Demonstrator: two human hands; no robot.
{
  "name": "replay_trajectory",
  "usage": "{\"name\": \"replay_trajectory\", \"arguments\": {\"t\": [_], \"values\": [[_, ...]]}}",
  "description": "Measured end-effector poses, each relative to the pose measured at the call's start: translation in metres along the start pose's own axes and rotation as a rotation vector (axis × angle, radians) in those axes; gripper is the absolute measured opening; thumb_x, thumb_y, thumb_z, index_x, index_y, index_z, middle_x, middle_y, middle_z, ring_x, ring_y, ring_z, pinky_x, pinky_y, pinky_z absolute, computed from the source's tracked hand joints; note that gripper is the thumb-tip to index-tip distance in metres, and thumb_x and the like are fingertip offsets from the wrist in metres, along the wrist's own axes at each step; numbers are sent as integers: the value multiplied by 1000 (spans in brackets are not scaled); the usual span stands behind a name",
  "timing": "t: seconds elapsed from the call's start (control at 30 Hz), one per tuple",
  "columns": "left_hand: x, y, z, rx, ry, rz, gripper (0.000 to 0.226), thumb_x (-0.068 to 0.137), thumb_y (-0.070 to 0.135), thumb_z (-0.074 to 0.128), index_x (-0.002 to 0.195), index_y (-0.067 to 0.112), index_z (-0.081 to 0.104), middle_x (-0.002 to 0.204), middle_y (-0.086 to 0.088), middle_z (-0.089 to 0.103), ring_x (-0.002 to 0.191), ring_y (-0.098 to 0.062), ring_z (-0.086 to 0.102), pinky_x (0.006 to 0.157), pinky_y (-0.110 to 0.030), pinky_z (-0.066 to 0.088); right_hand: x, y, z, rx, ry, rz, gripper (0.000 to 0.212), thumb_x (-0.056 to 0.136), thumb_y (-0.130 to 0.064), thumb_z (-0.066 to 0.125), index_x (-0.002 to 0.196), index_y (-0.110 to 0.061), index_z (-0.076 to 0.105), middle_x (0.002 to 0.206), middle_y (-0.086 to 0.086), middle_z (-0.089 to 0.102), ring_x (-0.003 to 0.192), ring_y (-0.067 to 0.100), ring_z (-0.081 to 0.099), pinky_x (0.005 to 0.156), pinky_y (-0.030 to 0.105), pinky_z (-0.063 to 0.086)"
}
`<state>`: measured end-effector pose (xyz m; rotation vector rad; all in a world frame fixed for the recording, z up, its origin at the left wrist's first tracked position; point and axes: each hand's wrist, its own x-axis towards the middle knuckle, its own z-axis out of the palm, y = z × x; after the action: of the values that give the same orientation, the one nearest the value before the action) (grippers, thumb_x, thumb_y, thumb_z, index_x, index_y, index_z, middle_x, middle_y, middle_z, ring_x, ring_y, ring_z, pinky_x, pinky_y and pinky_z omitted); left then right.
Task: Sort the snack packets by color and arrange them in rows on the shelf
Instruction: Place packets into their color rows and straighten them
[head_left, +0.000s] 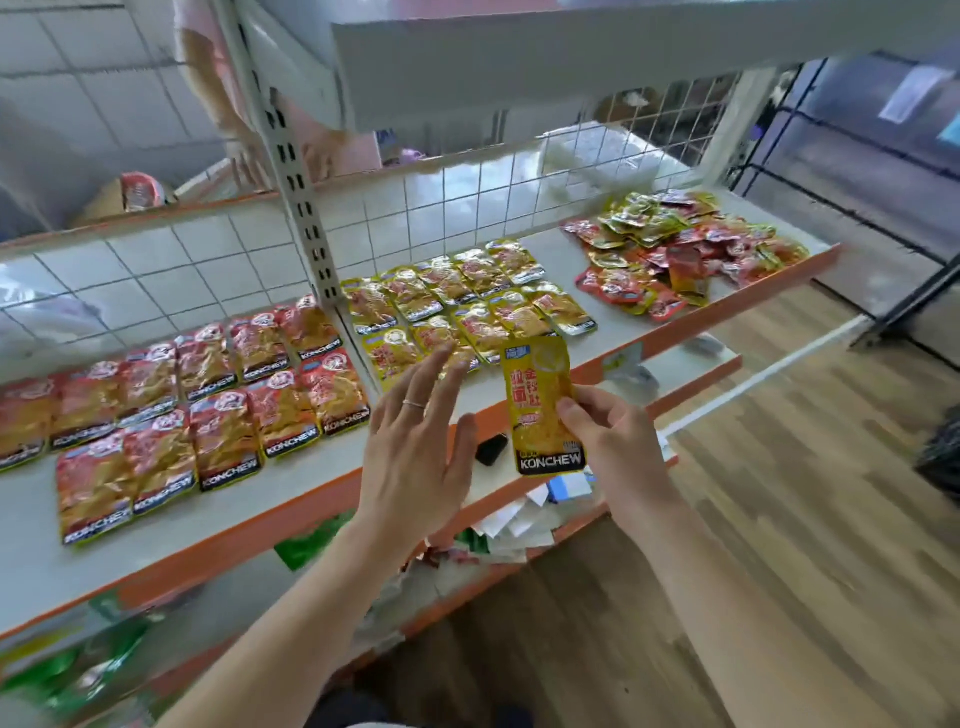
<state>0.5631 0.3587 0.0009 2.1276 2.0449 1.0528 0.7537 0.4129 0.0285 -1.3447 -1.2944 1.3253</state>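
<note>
One yellow packet (540, 400) pinched upright in right hand (615, 441), just off the front edge of the shelf (171, 540). Left hand (415, 441) empty, fingers spread wide beside it. Red rows (182, 405) left, yellow rows (457, 301) centre, unsorted pile (685, 249) far right.

- The right hand (615, 441) pinches a yellow packet (540, 400) near its lower end and holds it upright in front of the shelf (182, 535).
- The left hand (415, 457) is spread flat just beside the packet, fingers (431, 371) straight, with a ring (414, 404) on one.
- Red packets (208, 395) lie in rows on the shelf's left part.
- Yellow rows (467, 301) lie at its middle.
- A mixed red and yellow pile (685, 249) sits at the right end.
- A small black object (491, 450) lies at the shelf edge between the hands.
</note>
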Motion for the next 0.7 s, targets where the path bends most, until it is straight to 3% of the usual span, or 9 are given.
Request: {"name": "replay_trajectory", "arguments": {"t": [0.27, 0.47, 0.7], "values": [[18, 18, 40, 9, -40, 36, 52, 102, 37, 40, 147, 12, 48, 157, -5, 42, 143, -30, 40, 115, -46, 34, 27, 12, -37, 115, 33, 59, 17, 96, -8, 63, 96, -21, 74, 88, -5, 78, 86, 9, 73, 73, 17, 55], [45, 10, 63, -5, -59, 23, 52, 101, 38, 41, 146, 13, 49, 156, -5, 42, 141, -30, 40, 110, -46, 35, 64, 12, -40, 54, 47, 87, 16, 98, -9, 60, 107, -11, 74, 92, -1, 78, 87, 11, 74, 69, 16, 53], [86, 3, 87, 12, -66, 30, 52, 100, 39, 42, 146, 15, 49, 157, -4, 41, 141, -30, 41, 107, -50, 39, 115, -5, -46, -11, 54, 70, 17, 98, -10, 60, 109, -13, 73, 96, -2, 77, 90, 10, 73, 70, 13, 53]]}}
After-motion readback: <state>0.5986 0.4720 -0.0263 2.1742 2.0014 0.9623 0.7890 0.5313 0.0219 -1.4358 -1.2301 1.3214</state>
